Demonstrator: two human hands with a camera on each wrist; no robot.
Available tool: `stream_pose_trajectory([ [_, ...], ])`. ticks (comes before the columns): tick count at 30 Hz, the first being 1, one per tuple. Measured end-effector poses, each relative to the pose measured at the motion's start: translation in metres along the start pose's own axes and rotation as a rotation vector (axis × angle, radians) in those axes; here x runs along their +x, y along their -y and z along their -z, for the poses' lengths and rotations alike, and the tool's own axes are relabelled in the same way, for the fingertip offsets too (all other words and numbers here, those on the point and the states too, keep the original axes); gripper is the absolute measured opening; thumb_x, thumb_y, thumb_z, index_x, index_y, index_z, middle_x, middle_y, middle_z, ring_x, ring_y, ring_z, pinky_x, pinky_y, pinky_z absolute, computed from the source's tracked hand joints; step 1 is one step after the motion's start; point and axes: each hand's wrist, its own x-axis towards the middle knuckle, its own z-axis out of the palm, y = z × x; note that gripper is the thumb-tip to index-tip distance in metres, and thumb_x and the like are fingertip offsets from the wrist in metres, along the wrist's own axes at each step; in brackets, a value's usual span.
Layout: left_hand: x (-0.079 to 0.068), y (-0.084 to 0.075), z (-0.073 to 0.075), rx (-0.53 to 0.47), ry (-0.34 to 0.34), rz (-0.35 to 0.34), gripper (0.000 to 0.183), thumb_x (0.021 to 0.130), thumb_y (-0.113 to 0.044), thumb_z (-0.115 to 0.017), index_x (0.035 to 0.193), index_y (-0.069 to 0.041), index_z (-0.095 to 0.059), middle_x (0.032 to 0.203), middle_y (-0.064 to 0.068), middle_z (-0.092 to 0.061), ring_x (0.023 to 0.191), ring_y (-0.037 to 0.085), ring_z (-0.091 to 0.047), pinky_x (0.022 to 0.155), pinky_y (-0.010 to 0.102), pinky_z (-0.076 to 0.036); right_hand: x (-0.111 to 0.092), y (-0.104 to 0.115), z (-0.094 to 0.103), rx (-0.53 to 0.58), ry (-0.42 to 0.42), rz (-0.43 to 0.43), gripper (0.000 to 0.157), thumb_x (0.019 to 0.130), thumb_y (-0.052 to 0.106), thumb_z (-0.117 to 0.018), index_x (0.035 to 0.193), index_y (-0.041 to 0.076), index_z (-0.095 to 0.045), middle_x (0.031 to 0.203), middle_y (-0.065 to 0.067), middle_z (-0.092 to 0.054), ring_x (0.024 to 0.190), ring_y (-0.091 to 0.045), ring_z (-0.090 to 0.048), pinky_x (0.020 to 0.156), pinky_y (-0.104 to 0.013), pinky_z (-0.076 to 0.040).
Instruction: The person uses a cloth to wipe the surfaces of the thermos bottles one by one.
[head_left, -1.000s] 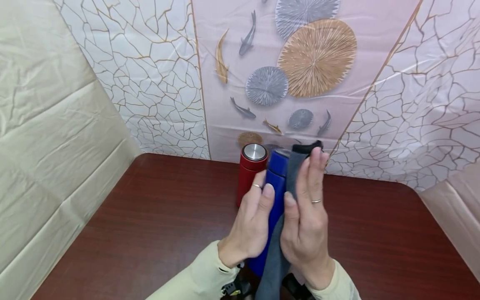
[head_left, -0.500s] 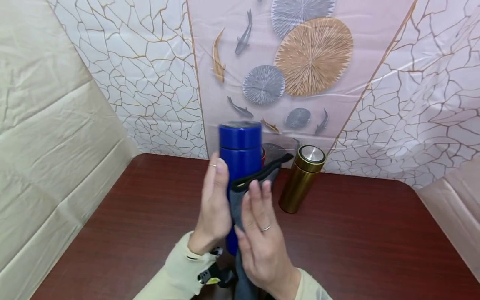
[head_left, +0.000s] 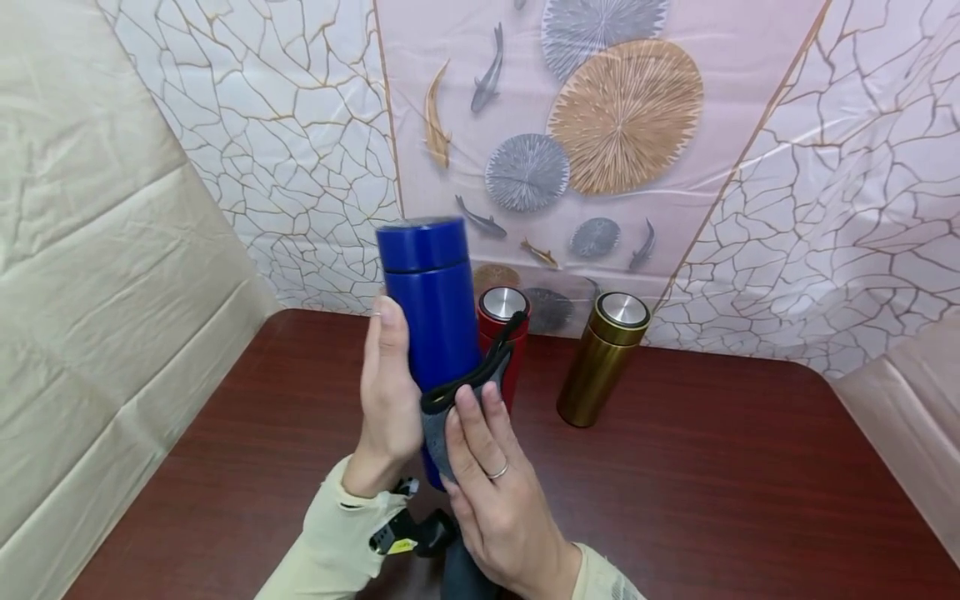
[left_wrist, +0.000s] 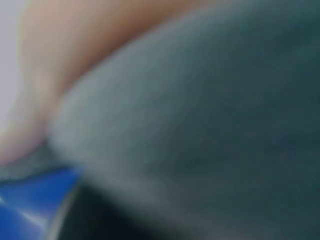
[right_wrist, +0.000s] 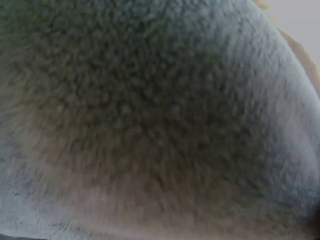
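My left hand [head_left: 390, 400] holds a blue thermos bottle [head_left: 433, 317] upright with a slight lean, thumb along its left side and fingers hidden behind it. On the bottle's lower right lies a grey cloth [head_left: 438, 437] with a black edge. My right hand [head_left: 498, 492] presses this cloth to the bottle with its fingers extended, back of the hand toward me. Below, more of the cloth hangs between the wrists. Blurred grey cloth [left_wrist: 190, 115] fills most of the left wrist view, beside a bit of blue bottle [left_wrist: 25, 210]. Only close cloth [right_wrist: 150, 125] dominates the right wrist view.
Behind the hands, a red thermos bottle [head_left: 504, 307] stands on the dark red-brown table [head_left: 712, 475], partly covered by the cloth. A gold thermos bottle [head_left: 603, 358] stands to its right. A patterned backdrop [head_left: 637, 250] rises at the table's far edge.
Both hands have moved left with the blue bottle and cloth, uncovering the red and gold bottles. The cloth has slid from near the bottle's top to its lower half, with the right hand on it.
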Motion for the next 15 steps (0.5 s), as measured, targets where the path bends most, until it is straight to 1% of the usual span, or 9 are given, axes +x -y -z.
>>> stream_pose_trajectory([
  [2, -0.003, 0.007, -0.005, 0.019, 0.049, -0.036, 0.05, 0.111, -0.041, -0.02, 0.151, -0.017, -0.039, 0.126, 0.009, -0.061, 0.11, 0.025, -0.061, 0.095, 0.036, -0.053, 0.004, -0.002, 0.002, 0.009, -0.04, -0.029, 0.049, 0.11, 0.016, -0.039, 0.148, -0.015, -0.038, 0.166, -0.023, -0.024, 0.158, -0.037, -0.017, 0.13, -0.042, -0.018],
  [4, -0.006, 0.014, -0.012, 0.064, 0.099, -0.071, 0.048, 0.112, -0.039, -0.022, 0.149, -0.015, -0.041, 0.129, 0.01, -0.06, 0.115, 0.025, -0.06, 0.1, 0.036, -0.051, 0.009, -0.006, 0.006, 0.017, -0.086, -0.061, 0.049, 0.109, 0.014, -0.039, 0.15, -0.013, -0.036, 0.167, -0.021, -0.023, 0.159, -0.036, -0.016, 0.13, -0.042, -0.017],
  [6, -0.01, 0.021, -0.02, 0.144, 0.143, -0.11, 0.045, 0.113, -0.035, -0.023, 0.147, -0.013, -0.043, 0.129, 0.01, -0.062, 0.117, 0.023, -0.059, 0.102, 0.036, -0.049, 0.015, -0.011, 0.011, 0.025, -0.141, -0.101, 0.05, 0.109, 0.014, -0.04, 0.152, -0.011, -0.033, 0.168, -0.019, -0.022, 0.159, -0.035, -0.015, 0.13, -0.044, -0.015],
  [8, -0.015, 0.029, -0.028, 0.225, 0.185, -0.13, 0.042, 0.113, -0.032, -0.026, 0.145, -0.012, -0.044, 0.126, 0.008, -0.064, 0.115, 0.02, -0.061, 0.101, 0.034, -0.049, 0.021, -0.016, 0.019, 0.034, -0.192, -0.164, 0.051, 0.109, 0.013, -0.041, 0.154, -0.009, -0.031, 0.169, -0.018, -0.021, 0.16, -0.032, -0.014, 0.13, -0.044, -0.013],
  [10, -0.02, 0.036, -0.036, 0.271, 0.236, -0.131, 0.04, 0.113, -0.029, -0.028, 0.146, -0.013, -0.044, 0.126, 0.006, -0.066, 0.115, 0.017, -0.061, 0.101, 0.034, -0.049, 0.026, -0.022, 0.028, 0.05, -0.244, -0.231, 0.051, 0.109, 0.012, -0.042, 0.154, -0.009, -0.031, 0.169, -0.019, -0.021, 0.16, -0.032, -0.014, 0.13, -0.044, -0.013],
  [12, -0.025, 0.042, -0.041, 0.286, 0.283, -0.12, 0.041, 0.112, -0.028, -0.029, 0.15, -0.017, -0.04, 0.131, 0.003, -0.066, 0.117, 0.015, -0.062, 0.103, 0.034, -0.05, 0.029, -0.027, 0.036, 0.068, -0.281, -0.291, 0.051, 0.108, 0.011, -0.044, 0.153, -0.01, -0.032, 0.168, -0.021, -0.021, 0.159, -0.033, -0.015, 0.13, -0.044, -0.015],
  [14, -0.028, 0.046, -0.045, 0.288, 0.31, -0.115, 0.042, 0.112, -0.028, -0.03, 0.153, -0.02, -0.036, 0.136, 0.0, -0.063, 0.121, 0.014, -0.06, 0.107, 0.034, -0.048, 0.03, -0.031, 0.042, 0.083, -0.296, -0.332, 0.051, 0.108, 0.01, -0.045, 0.152, -0.011, -0.032, 0.167, -0.023, -0.021, 0.159, -0.033, -0.016, 0.13, -0.043, -0.017],
  [15, -0.029, 0.047, -0.046, 0.289, 0.316, -0.117, 0.043, 0.112, -0.028, -0.03, 0.154, -0.021, -0.034, 0.138, 0.0, -0.062, 0.122, 0.014, -0.06, 0.108, 0.034, -0.048, 0.031, -0.033, 0.043, 0.087, -0.3, -0.336, 0.051, 0.107, 0.009, -0.045, 0.152, -0.012, -0.032, 0.167, -0.024, -0.02, 0.159, -0.034, -0.017, 0.129, -0.043, -0.018],
])
